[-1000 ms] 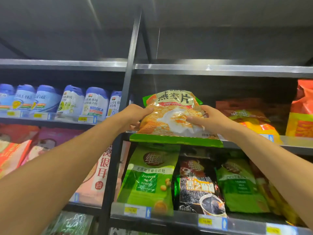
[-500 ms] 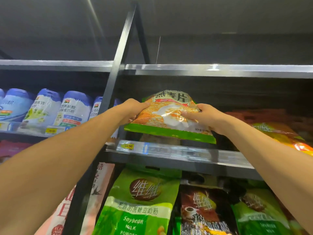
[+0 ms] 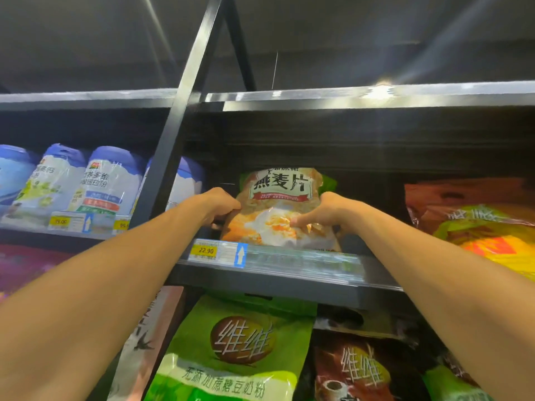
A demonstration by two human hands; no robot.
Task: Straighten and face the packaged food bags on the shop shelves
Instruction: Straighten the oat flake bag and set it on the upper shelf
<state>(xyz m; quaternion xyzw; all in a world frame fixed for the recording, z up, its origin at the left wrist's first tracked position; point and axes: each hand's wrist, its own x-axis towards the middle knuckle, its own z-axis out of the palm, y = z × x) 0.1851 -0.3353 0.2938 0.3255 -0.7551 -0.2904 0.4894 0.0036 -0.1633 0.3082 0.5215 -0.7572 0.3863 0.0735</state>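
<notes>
An orange-and-green plastic oat bag (image 3: 278, 204) stands upright on the grey metal shelf (image 3: 289, 285), printed face forward. Above the shelf, the left hand (image 3: 220, 205) grips the bag's left edge. The right hand (image 3: 324, 211) grips its right side, fingers curled onto the front. Below the shelf sits a green plastic soybean-powder bag (image 3: 237, 351). Left of the shelf stand white tubs with blue lids (image 3: 107, 180).

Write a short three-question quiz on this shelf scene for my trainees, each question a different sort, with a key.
1. True or false: the left hand and the right hand both hold the oat bag.
2. The price label on the shelf edge below that bag reads: A) 22.90 B) 15.50 C) 8.00
3. Fill in: the soybean powder bag on the shelf below is mostly ____.
Key: 1 true; 2 A; 3 green.
</notes>
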